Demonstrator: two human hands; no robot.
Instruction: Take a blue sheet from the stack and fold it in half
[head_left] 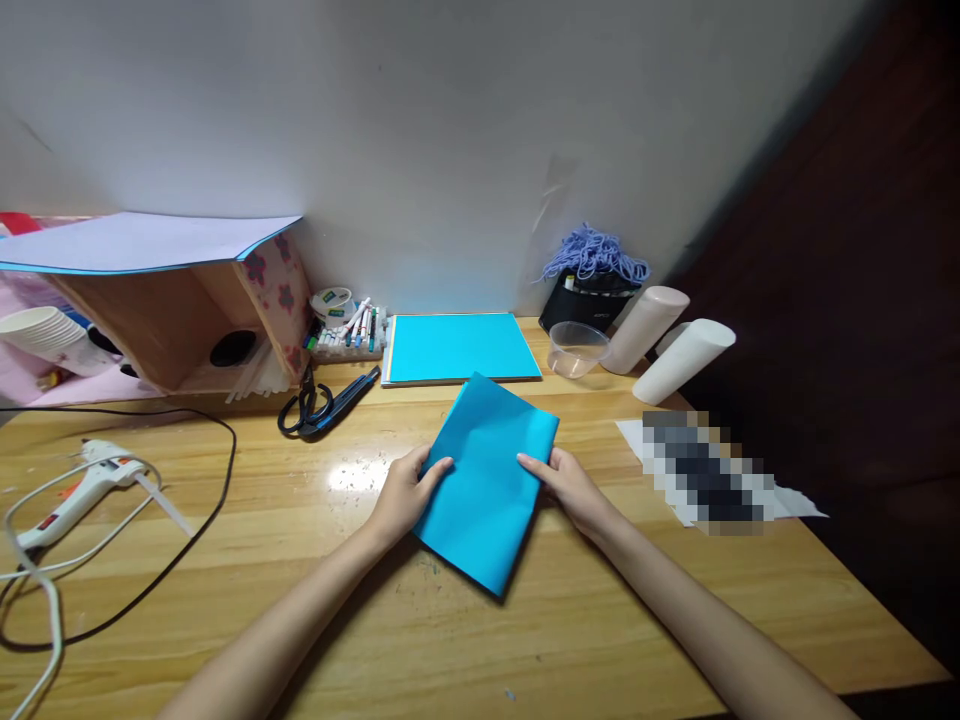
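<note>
A folded sheet of blue paper (484, 480) is held tilted above the wooden table (300, 540), its lower corner pointing toward me. My left hand (409, 490) grips its left edge, thumb on top and the other fingers underneath. On the right edge, my right hand (566, 485) pinches the paper in the same way, its thumb lying on the upper face. Behind the folded paper, a stack of flat sheets with a blue one on top (461, 348) lies near the wall.
Scissors (304, 405) and a cutter (345, 402) lie left of centre. A glue gun (82, 495) with looping cables is at far left, before an open box (172, 310). A clear bowl (577, 350) and white rolls (684, 360) stand at back right.
</note>
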